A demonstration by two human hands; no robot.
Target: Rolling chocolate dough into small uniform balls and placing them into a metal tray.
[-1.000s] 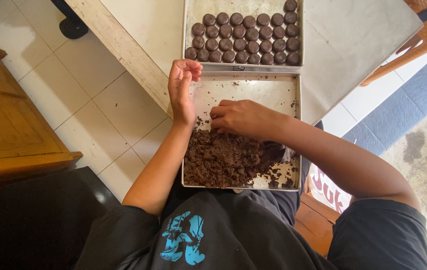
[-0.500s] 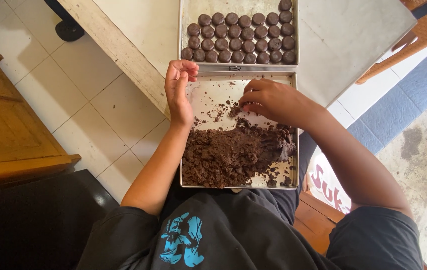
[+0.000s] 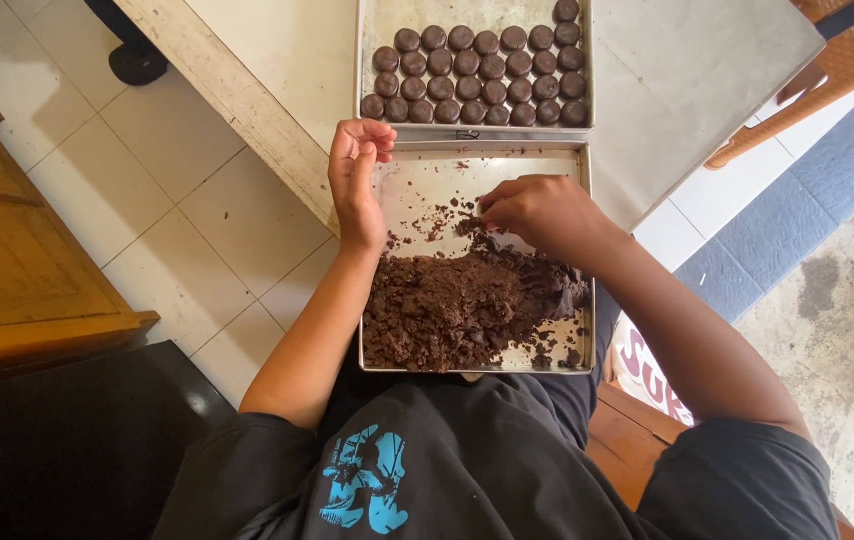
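**Hands at work over a tray of dark dough**

At nine o'clock in the view, a wooden cabinet stands on the pale tiled floor, well clear of my work. Moving rightward, my left hand is raised on edge over the near tray's left rim, its grip cupped and half curled, fingers bent inward, empty as far as I can see, seemingly held ready to receive a piece. The near tray, a shallow metal pan, rests on my lap so the crumbly brown dough heaped at its six o'clock end sits close under both hands. At the tray's centre, my right hand lies palm down, its grip pinched shut on loose dough at the heap's twelve o'clock edge. Just beyond, at twelve o'clock, a second tray on the counter holds neat rows of round dark pieces. At two o'clock, a woven chair leans in.
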